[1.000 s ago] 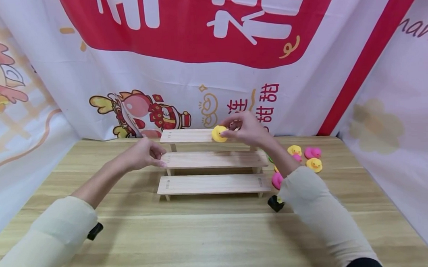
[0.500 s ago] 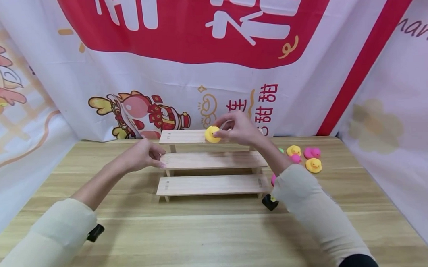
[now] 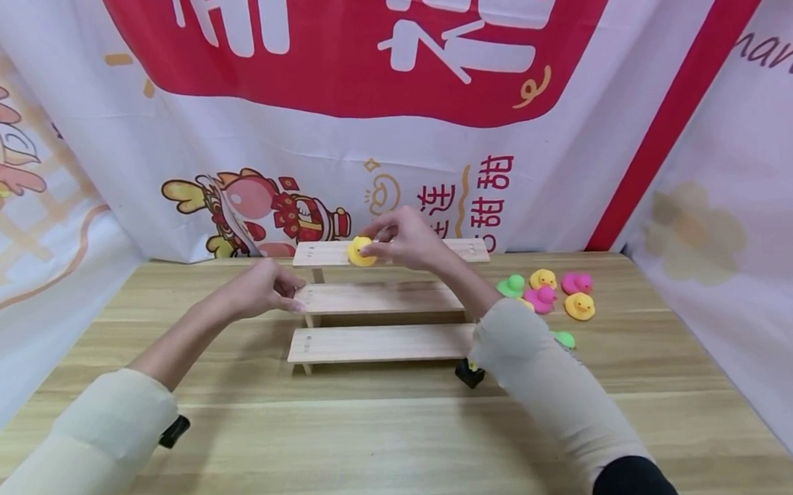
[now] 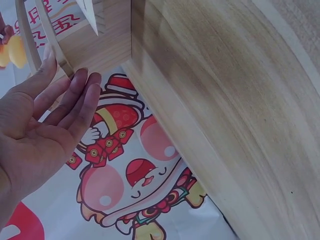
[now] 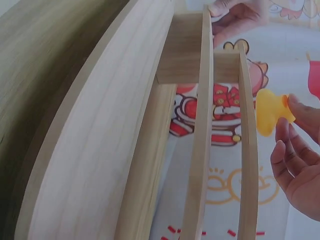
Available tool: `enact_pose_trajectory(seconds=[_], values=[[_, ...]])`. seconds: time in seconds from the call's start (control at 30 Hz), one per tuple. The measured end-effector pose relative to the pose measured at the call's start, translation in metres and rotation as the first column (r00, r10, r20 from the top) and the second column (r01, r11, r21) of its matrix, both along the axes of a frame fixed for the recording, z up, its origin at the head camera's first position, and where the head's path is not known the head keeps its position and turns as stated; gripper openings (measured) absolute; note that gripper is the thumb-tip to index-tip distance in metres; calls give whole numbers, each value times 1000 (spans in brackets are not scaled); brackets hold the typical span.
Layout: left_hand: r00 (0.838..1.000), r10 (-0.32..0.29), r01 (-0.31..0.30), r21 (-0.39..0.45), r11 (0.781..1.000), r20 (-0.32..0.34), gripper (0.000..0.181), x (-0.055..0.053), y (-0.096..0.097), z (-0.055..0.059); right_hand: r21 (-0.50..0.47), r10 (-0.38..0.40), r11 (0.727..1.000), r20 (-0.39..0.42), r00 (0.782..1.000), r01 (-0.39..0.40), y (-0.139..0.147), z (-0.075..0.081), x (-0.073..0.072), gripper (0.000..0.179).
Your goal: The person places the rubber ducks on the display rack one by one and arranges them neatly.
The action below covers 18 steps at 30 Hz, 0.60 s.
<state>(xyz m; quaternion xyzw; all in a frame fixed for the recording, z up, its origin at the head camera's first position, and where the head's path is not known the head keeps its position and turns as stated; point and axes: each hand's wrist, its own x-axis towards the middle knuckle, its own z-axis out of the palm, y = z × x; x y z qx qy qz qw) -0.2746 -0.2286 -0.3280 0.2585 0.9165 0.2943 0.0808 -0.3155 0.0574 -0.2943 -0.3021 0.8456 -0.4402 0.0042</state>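
A three-tier wooden display shelf point(image 3: 386, 297) stands at the back of the table. My right hand point(image 3: 409, 239) pinches a yellow rubber duck point(image 3: 361, 251) by its head, at the top tier left of its middle. In the right wrist view the duck point(image 5: 272, 112) is close against the top board, thumb and fingertips at its head. My left hand point(image 3: 264, 288) holds the left end of the middle tier. Seen from the left wrist, the thumb lies on one face of that board and the fingers point(image 4: 80, 95) bend at the other.
Right of the shelf lie several rubber ducks: a green duck point(image 3: 510, 286), pink ducks point(image 3: 540, 298) and yellow ducks point(image 3: 580, 306). My right sleeve point(image 3: 544, 374) covers part of that area. A printed cloth point(image 3: 337, 146) hangs behind the shelf.
My right hand has moved left along the top tier with the yellow duck, uncovering more ducks at the right. The left hand has stayed at the middle tier's end.
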Motion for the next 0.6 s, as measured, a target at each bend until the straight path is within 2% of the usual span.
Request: enact_pose_trajectory(seconds=[0.33, 0.6], values=[[1000, -3, 3, -14, 1000, 10, 33, -2, 1, 3, 2, -21, 1000, -7, 1000, 21, -33, -1, -4, 28], [1000, -7, 7, -33, 999, 7, 39, -4, 0, 3, 37, -65, 997, -23, 998, 65, -46, -1, -9, 26]])
